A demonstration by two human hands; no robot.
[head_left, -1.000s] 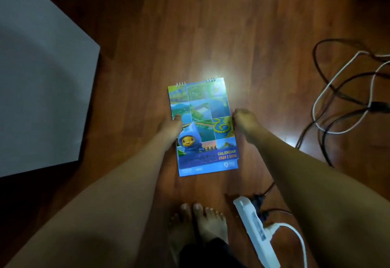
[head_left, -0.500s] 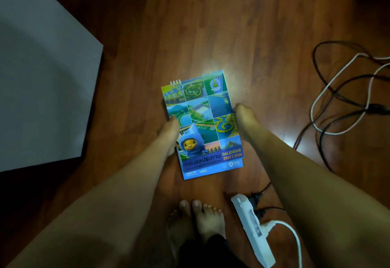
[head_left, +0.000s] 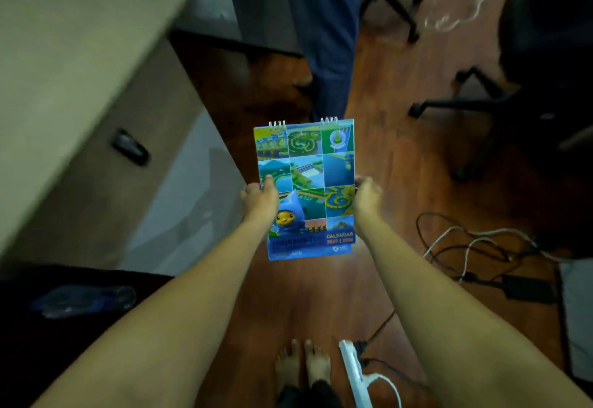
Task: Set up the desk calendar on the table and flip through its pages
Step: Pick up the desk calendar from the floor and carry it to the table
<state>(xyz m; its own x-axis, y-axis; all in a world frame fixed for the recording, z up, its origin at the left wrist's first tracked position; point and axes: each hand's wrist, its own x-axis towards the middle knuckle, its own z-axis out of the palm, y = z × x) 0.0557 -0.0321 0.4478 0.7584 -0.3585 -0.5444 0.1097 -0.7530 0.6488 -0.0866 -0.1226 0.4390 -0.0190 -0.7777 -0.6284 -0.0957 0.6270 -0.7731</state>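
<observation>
The desk calendar (head_left: 316, 170) is folded flat, its blue picture cover facing me and its wire rings at the far end. It is held up in the air above the wooden floor. My left hand (head_left: 260, 199) grips its left edge with the thumb on the cover. My right hand (head_left: 367, 199) grips its right edge. The table (head_left: 64, 48), beige-topped, fills the upper left, with its edge running diagonally.
Another person's legs in blue trousers (head_left: 324, 38) stand just beyond the calendar. Office chair bases (head_left: 462, 99) are at right. Tangled cables (head_left: 475, 247) and a white power strip (head_left: 353, 372) lie on the floor beside my bare feet (head_left: 303, 366).
Both hands have lifted the calendar off the floor and raised it. My view has tilted up, so the table, the chairs and the standing person now show.
</observation>
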